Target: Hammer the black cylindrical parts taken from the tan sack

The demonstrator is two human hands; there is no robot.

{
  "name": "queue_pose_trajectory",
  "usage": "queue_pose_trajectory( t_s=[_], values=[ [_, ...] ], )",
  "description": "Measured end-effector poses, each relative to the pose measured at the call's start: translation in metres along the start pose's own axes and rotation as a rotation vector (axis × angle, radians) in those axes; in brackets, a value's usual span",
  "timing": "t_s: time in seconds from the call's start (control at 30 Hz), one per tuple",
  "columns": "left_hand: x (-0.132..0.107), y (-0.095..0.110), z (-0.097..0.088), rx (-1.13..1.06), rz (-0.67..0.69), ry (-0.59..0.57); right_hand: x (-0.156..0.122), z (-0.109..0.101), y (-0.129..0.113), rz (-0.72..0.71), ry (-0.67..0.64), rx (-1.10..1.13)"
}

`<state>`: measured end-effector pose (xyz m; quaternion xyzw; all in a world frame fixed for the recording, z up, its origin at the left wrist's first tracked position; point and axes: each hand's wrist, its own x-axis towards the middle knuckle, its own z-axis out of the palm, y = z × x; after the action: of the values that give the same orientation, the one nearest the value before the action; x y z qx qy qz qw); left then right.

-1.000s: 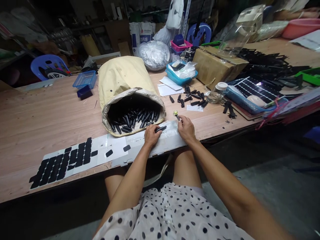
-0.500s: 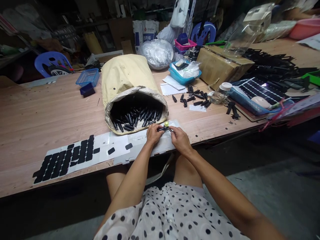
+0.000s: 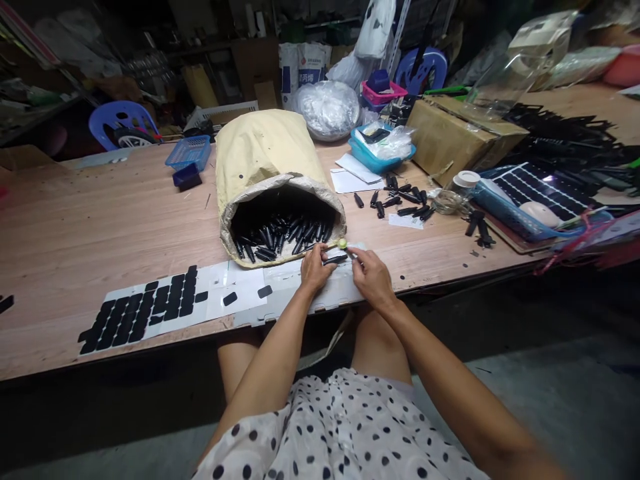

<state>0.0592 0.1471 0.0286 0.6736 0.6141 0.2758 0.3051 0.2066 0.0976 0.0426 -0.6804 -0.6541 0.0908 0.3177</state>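
Note:
My left hand is closed on a slim black plastic piece, which points to the right above the pale sheet. My right hand is beside it, thumb and forefinger pinched together at a small dark bit too small to name. Between the fingertips and the bag shows a small round yellow-green thing. Just behind my hands, a large cream bag lies on its side, its mouth facing me. Many slim black pieces lie inside that mouth.
Left of my hands, a sheet with black stickers lies along the table edge. Loose black pieces lie to the right, near a cardboard box. Blue baskets and a solar panel are farther out.
The view has swung slightly left. My hands have drawn a little apart, and the black piece in my left hand shows more fully beside the yellow-green thing.

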Motion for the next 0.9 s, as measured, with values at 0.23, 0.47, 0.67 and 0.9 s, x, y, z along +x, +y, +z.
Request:
queue_pose_trajectory(
  t_s=[0.23, 0.47, 0.67, 0.9],
  values=[
    [-0.003, 0.003, 0.001, 0.072, 0.096, -0.028, 0.04, -0.005, 0.041, 0.284, 0.057, -0.23],
    [-0.004, 0.003, 0.001, 0.115, 0.114, -0.057, 0.045, 0.02, 0.041, 0.238, 0.08, -0.368],
    [-0.015, 0.004, -0.002, 0.157, 0.177, -0.069, 0.045, 0.022, 0.031, 0.239, 0.049, -0.459],
    [-0.133, -0.042, 0.018, 0.062, 0.723, -0.179, 0.044, 0.024, 0.033, 0.23, 0.062, -0.479]
  ],
)
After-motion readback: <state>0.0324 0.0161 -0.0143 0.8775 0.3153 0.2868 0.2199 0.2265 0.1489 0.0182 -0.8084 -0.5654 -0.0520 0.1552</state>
